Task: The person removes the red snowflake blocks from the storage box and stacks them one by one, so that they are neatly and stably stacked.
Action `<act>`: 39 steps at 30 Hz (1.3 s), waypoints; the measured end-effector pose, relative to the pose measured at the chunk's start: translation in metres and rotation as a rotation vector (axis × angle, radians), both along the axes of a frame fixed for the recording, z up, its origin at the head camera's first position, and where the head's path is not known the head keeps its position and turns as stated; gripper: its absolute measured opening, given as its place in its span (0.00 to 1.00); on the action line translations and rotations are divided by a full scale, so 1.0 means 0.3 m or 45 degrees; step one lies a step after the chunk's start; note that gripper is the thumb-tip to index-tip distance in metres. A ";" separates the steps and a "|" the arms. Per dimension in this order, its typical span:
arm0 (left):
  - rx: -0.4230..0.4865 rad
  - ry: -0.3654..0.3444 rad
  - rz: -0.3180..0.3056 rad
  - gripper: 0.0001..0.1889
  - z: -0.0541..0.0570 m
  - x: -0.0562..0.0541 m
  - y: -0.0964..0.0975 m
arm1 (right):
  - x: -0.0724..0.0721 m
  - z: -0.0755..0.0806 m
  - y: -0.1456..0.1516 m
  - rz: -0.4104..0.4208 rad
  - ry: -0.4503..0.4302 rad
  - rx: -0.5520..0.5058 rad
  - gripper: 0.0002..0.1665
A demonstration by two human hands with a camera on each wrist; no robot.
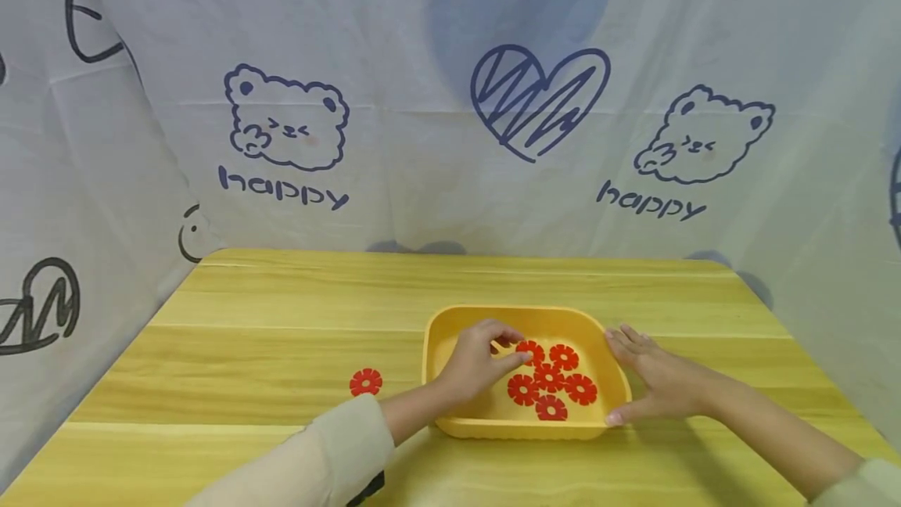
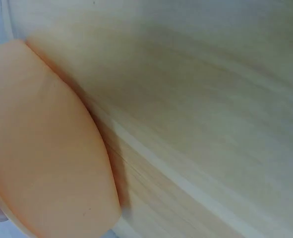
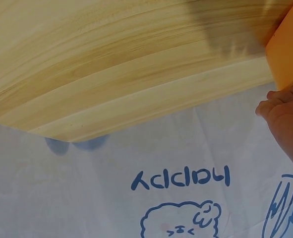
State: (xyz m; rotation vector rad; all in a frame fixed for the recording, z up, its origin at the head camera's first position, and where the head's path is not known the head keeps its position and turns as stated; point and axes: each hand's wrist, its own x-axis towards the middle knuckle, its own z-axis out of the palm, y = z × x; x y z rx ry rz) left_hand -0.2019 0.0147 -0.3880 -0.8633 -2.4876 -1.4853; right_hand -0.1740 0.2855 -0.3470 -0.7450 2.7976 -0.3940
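A yellow plastic tray (image 1: 521,429) stands on the table with several red flower-shaped notched discs (image 1: 551,377) inside. My left hand (image 1: 482,362) reaches over the tray's left side, its thumb and curled fingers pinching a red disc (image 1: 533,350) at the back left of the group. Against the tray's right end rests my right hand (image 1: 658,378), thumb by the front corner and fingers spread toward the back. In the right wrist view, this hand (image 3: 285,111) touches the outside of the orange-looking tray (image 3: 290,49). The left wrist view shows mostly the tray's outer wall (image 2: 47,144).
One more red disc (image 1: 366,382) lies on the wood-grain table (image 1: 246,335), left of the tray. A white cloth (image 1: 408,139) with drawn bears and hearts hangs behind the table. A small dark object (image 1: 369,487) shows under the left sleeve.
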 end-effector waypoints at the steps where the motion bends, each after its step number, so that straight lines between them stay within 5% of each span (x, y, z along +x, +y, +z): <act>1: -0.007 -0.014 -0.003 0.10 0.001 -0.001 0.001 | 0.000 0.001 -0.001 0.000 -0.001 0.002 0.68; 14: -0.204 -0.236 -0.090 0.12 -0.018 -0.026 0.006 | -0.004 0.015 -0.004 0.000 -0.019 0.002 0.69; 21: -0.360 -0.308 -0.064 0.11 -0.028 -0.029 0.008 | -0.006 0.016 -0.005 0.002 -0.008 0.009 0.68; 39: -0.599 -0.192 -0.058 0.09 -0.023 -0.018 0.016 | -0.003 0.023 -0.005 0.013 -0.003 0.004 0.67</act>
